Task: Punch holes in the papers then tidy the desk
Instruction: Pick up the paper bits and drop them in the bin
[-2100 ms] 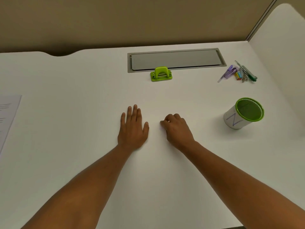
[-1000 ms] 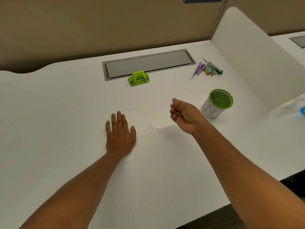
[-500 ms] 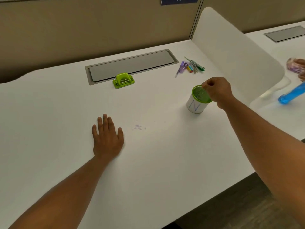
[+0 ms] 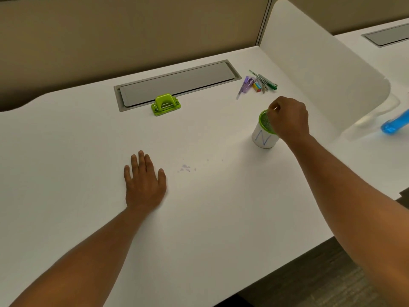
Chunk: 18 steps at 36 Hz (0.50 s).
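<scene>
1. We see the cup (image 4: 263, 135) upright on the bench (image 4: 199, 218); contents hidden.
2. Right hand (image 4: 288, 119) fingers curled over its rim; pinch unclear.
3. Left hand (image 4: 145, 181) flat, fingers apart.
4. Punch (image 4: 166, 105) well apart; confetti (image 4: 185, 168) between hands.

office cubicle desk (image 4: 199, 218), divider panel (image 4: 321, 63)

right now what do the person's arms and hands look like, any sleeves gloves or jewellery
Both arms are bare from the bottom edge of the picture up to the hands: no sleeves show. The left hand and the right hand wear no gloves. No watch, bracelet or band shows on either wrist, and no ring shows on the left hand's fingers; the right hand's fingers are mostly hidden.
</scene>
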{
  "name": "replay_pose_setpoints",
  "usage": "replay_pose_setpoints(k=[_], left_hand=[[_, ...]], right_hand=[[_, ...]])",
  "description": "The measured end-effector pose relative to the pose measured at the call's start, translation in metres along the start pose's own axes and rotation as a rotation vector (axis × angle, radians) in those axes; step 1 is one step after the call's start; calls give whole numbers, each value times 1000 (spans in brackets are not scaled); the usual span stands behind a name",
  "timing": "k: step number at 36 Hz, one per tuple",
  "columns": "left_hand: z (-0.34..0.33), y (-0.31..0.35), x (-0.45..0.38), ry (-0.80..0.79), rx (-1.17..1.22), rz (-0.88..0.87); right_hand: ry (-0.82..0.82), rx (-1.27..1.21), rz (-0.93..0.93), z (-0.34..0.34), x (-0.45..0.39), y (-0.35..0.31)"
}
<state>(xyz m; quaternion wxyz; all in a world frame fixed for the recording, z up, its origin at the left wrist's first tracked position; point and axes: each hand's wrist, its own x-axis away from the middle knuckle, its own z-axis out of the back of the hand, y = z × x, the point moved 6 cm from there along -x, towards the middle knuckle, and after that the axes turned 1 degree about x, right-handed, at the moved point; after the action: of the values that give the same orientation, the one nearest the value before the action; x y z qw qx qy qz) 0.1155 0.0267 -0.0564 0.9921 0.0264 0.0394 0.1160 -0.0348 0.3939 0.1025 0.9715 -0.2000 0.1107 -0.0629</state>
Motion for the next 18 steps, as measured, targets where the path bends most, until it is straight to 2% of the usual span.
replay_pose_setpoints(k=[3,6,11,15,18], left_hand=[[2,1,1,9,-7,5],[3,2,2,9,-26,7],[3,2,1,-3,-26,12],[3,1,-1,-18,-2,20],[4,1,-1,-23,9,24]], right_hand=[[-42,-96,114,-15,26,-26],[-223,-103,224,-53,61,-50],[-360,-3,178,-111,122,-56],[-476,186,168,-151,165,-57],[-489,200,182,-165,180,-62]])
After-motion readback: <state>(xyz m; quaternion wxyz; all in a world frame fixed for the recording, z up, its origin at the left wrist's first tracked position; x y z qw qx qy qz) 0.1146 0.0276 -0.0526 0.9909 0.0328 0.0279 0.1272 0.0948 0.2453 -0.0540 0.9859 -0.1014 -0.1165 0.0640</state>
